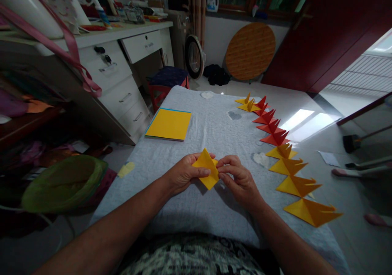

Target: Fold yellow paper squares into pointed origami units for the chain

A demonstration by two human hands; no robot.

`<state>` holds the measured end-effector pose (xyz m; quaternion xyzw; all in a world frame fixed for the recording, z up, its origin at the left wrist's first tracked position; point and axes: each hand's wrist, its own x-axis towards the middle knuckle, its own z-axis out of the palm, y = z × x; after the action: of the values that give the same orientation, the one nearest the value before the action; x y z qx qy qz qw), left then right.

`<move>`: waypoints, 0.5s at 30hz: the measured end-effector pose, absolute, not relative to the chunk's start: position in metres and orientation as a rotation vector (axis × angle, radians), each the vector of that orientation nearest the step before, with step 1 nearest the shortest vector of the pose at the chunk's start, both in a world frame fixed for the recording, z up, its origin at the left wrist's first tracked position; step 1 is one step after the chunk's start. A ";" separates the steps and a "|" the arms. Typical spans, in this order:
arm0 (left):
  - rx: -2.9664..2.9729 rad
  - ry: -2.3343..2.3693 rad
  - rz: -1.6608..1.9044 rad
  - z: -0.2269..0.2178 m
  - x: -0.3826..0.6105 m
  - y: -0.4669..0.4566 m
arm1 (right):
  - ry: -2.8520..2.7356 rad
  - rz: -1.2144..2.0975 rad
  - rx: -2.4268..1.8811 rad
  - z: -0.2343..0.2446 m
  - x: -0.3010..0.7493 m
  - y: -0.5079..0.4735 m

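Note:
A small folded yellow paper (207, 169) is held just above the grey cloth-covered table (190, 209). My left hand (183, 173) pinches its left side, thumb on top. My right hand (238, 177) pinches its right edge, fingers curled. A stack of yellow square sheets (169, 124) lies further back on the left. Along the right edge of the table runs a row of folded paper pieces: yellow ones near me (310, 211), red ones (272, 128) in the middle, and yellow ones (246, 103) at the far end.
A white desk with drawers (122, 70) stands to the left, cluttered on top. A green basin (63, 181) sits low at the left. A red stool (162, 89) stands beyond the table. A round wooden board (250, 51) leans on the far wall.

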<state>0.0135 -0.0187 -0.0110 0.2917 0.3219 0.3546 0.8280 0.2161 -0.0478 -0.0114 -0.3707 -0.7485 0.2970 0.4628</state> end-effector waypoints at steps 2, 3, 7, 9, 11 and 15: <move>0.691 0.694 0.801 -0.010 0.014 -0.020 | -1.825 0.753 -0.923 -0.012 0.216 -0.048; 0.729 0.698 0.828 -0.009 0.014 -0.021 | -1.815 0.753 -0.932 -0.012 0.217 -0.049; 0.886 0.742 0.929 -0.005 0.013 -0.024 | -1.813 0.676 -1.000 -0.015 0.216 -0.052; 0.966 0.766 0.970 -0.004 0.013 -0.026 | -1.815 0.610 -1.030 -0.017 0.214 -0.053; 1.050 0.792 0.988 -0.002 0.012 -0.027 | -1.807 0.544 -1.054 -0.019 0.213 -0.053; 1.312 0.883 0.997 0.001 0.012 -0.029 | -1.804 0.425 -1.105 -0.018 0.212 -0.053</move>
<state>0.0124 -0.0290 0.0010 0.5646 0.3800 0.4292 0.5939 0.2123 -0.0530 -0.0183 -0.4512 -0.7369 0.1736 0.4725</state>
